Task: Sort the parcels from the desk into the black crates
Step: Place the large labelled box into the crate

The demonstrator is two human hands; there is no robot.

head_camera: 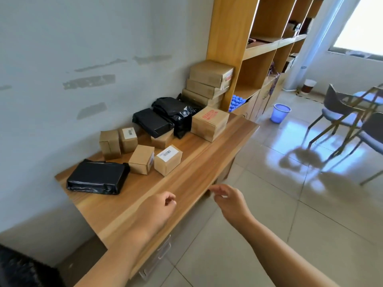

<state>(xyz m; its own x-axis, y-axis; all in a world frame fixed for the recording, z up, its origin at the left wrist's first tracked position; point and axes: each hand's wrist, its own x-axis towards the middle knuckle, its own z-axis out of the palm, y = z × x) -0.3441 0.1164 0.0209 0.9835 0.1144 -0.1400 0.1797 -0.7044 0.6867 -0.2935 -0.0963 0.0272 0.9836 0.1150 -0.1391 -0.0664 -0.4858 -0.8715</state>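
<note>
Both the left hand (159,206) and the right hand (230,200) are hovering by the long wooden desk (186,179), fingers loosely curled, grasping nothing. Brown cardboard boxes (167,159) and black plastic-wrapped parcels (97,177) are all lying unsorted; no black crates are showing.

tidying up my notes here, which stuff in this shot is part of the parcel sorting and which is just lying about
Job:
- small brown cardboard boxes
- flat black plastic-wrapped parcels
- stacked larger brown cartons
- wooden desk
- both hands, empty

Lying about:
- blue plastic waste bin
- grey chairs
- wooden shelving unit

No black crates in view.
</note>
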